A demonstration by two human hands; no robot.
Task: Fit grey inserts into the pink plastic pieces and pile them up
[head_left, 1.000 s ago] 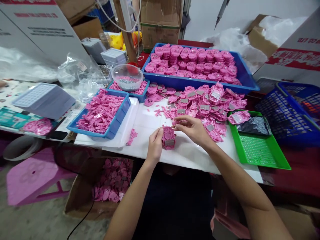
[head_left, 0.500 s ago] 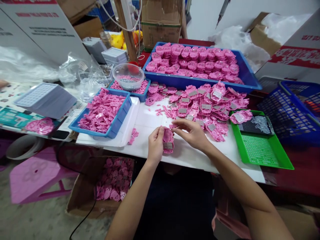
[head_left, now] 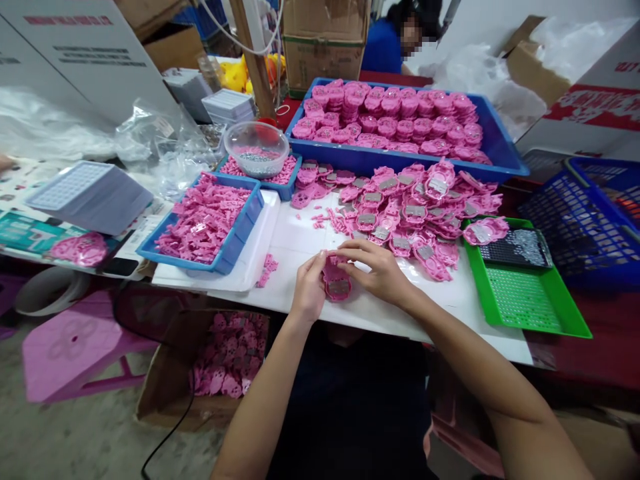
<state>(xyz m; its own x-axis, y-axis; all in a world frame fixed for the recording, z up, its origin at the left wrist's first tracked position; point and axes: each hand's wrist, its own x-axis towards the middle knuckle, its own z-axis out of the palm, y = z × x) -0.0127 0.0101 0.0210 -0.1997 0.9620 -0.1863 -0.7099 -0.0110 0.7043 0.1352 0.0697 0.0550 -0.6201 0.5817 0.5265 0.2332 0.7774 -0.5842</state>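
Observation:
A pink plastic toy shell (head_left: 337,283) with a grey panel sits between both hands above the white board (head_left: 300,240). My left hand (head_left: 309,288) grips its left side with curled fingers. My right hand (head_left: 379,268) reaches over the top of the shell, its fingertips pinched at the upper edge. Just beyond the hands lies a heap of the same pink shells (head_left: 410,207).
A big blue tray (head_left: 500,150) of stacked pink shells stands at the back. Smaller blue trays (head_left: 235,233) of pink parts and a clear bowl (head_left: 256,148) are at left. A green tray (head_left: 530,300) and blue basket (head_left: 585,220) sit right. A cardboard box (head_left: 165,393) of pink parts is on the floor. Another person (head_left: 395,40) is behind.
My right hand has drawn in from above the shell and now presses on its top edge. The left hand keeps holding the shell, which has tilted a little.

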